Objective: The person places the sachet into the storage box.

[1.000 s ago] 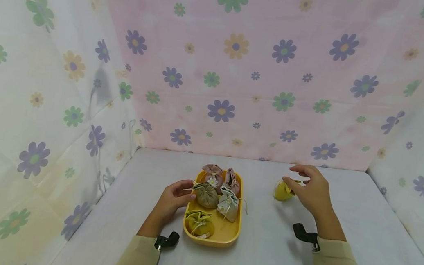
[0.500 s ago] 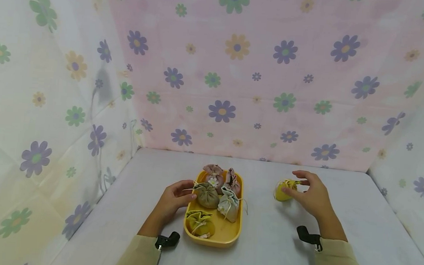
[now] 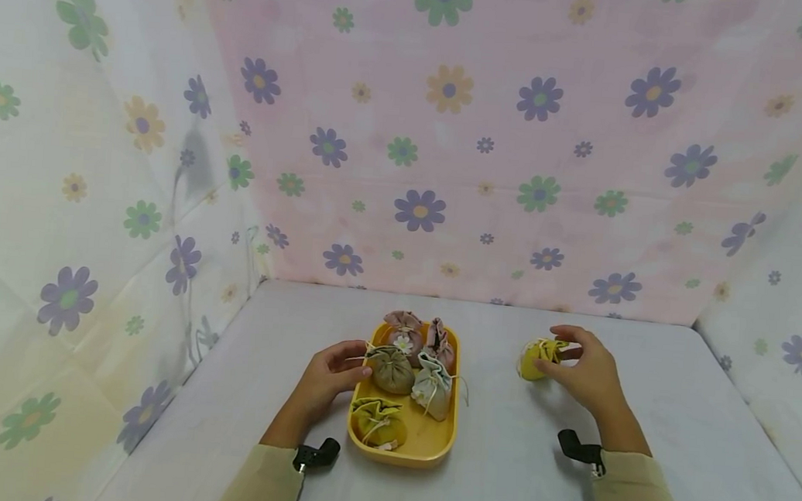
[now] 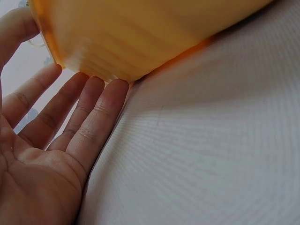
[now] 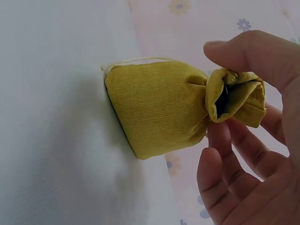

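Observation:
A shallow yellow tray stands on the table. My left hand rests at its left side; in the left wrist view the fairly straight fingers touch the tray's outer wall and the thumb reaches its rim. To the right, a mustard-yellow drawstring pouch sits upright on the table with its gathered neck on top. My right hand is around that neck: its fingers lie behind and beside it, while the thumb stands a little apart from the cloth.
Inside the tray are several drawstring pouches: a mauve pouch, a pink pouch, an olive-brown pouch, a pale pouch and a yellow pouch. Flower-printed cloth walls the table at the back and both sides.
My right hand has come down from above the yellow pouch to its neck, and the thumb and fingers now stand around it. The left hand and tray have not visibly moved.

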`<action>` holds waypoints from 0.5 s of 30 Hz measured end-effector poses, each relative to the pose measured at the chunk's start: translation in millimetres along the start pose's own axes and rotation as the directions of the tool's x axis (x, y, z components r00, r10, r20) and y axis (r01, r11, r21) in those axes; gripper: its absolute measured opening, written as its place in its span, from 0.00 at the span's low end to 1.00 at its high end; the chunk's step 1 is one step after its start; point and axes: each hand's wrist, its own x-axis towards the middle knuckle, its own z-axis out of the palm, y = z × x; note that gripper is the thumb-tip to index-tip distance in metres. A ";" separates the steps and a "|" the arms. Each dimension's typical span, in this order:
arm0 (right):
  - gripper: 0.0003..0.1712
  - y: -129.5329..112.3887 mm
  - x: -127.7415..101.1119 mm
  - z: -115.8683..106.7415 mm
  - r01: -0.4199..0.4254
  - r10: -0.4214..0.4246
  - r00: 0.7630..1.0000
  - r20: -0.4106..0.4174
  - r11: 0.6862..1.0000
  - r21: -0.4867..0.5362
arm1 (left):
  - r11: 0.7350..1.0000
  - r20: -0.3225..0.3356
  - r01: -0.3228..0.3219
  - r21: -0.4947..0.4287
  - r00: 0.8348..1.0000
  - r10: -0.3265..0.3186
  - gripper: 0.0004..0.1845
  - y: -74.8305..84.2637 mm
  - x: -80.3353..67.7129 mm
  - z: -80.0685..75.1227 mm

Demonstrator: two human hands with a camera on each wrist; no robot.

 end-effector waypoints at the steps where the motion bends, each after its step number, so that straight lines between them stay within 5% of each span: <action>1: 0.42 -0.4 0.1 0.3 -0.005 0.005 1.000 0.001 1.000 0.005 | 1.000 0.001 -0.002 -0.002 1.000 0.002 0.31 0.1 -0.1 0.0; 15: 0.28 -4.2 -1.0 2.2 -0.062 0.063 0.995 -0.079 0.998 0.014 | 1.000 -0.012 0.001 0.015 1.000 -0.001 0.32 -0.6 0.5 -0.3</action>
